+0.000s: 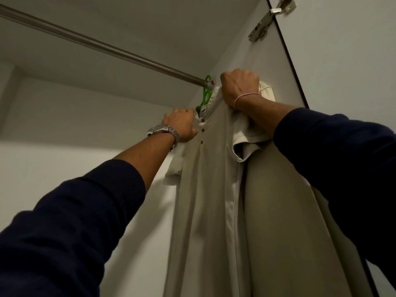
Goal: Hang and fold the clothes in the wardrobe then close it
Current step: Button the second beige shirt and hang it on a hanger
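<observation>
View from below, looking up into a pale wardrobe. A metal rail [102,47] runs from the upper left toward the right wall. At its far right end a green hanger [206,94] hooks over the rail, carrying a long beige shirt [205,189] with a buttoned placket and short sleeves. The shirt hangs down the right side of the wardrobe, close against the side wall, and another beige garment [278,211] hangs just beside it on the right.

Both arms reach up in dark blue sleeves. The left hand [182,127], with a silver watch [164,130] on its wrist, holds the shirt at the left of the collar, fingers curled into the cloth. The right hand [239,86], with a thin red and white thread [244,97] around its wrist, is closed in a fist on the shirt's right shoulder, near the top of the hanger.

At the upper right, a metal hinge [269,18] joins the wardrobe side to the open door [342,61].
</observation>
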